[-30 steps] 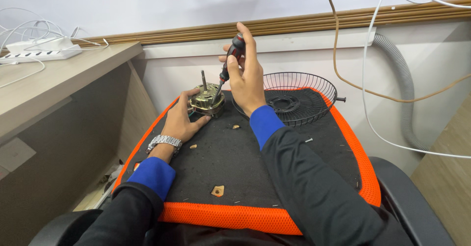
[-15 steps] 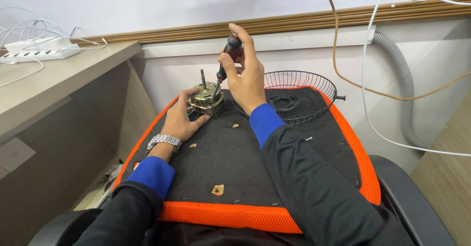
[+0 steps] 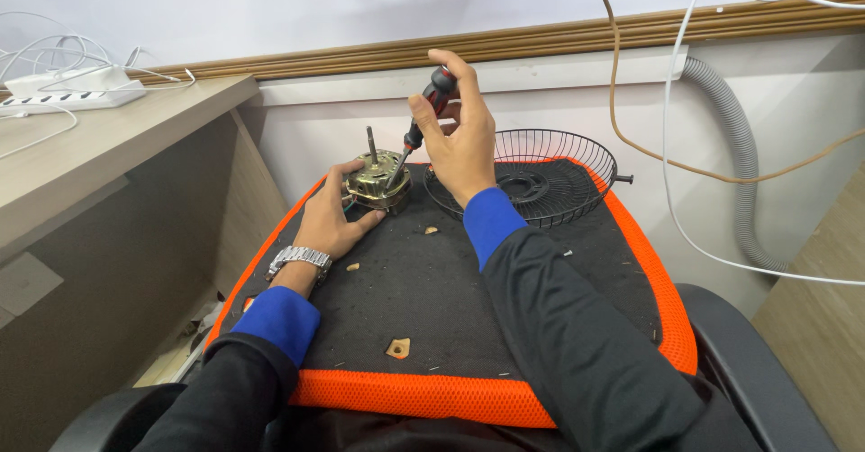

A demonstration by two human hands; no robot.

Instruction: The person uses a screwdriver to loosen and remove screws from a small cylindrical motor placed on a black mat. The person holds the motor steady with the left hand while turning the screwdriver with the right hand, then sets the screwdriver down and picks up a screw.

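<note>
**On the black cushion: a screwdriver set to a small motor**

On the far left part of the black cushion with an orange mesh border (image 3: pixel 468 398), a small metal motor (image 3: pixel 378 180) stands with its shaft pointing up. The left hand (image 3: pixel 329 218) wraps around the motor's near side, fingers closed against its casing, a metal wristwatch (image 3: pixel 297 258) on the wrist. The right hand (image 3: pixel 459 136) is closed around the red-and-black handle of a screwdriver (image 3: pixel 423 118), which slants down to the left, tip meeting the motor's top. Just beside the right hand, a black wire fan guard (image 3: pixel 550 177) lies on the cushion's far edge. Small tan scraps (image 3: pixel 397 347) lie scattered on the cushion. A white power strip (image 3: pixel 72 91) sits on the tabletop (image 3: pixel 90 155) at left.
</note>
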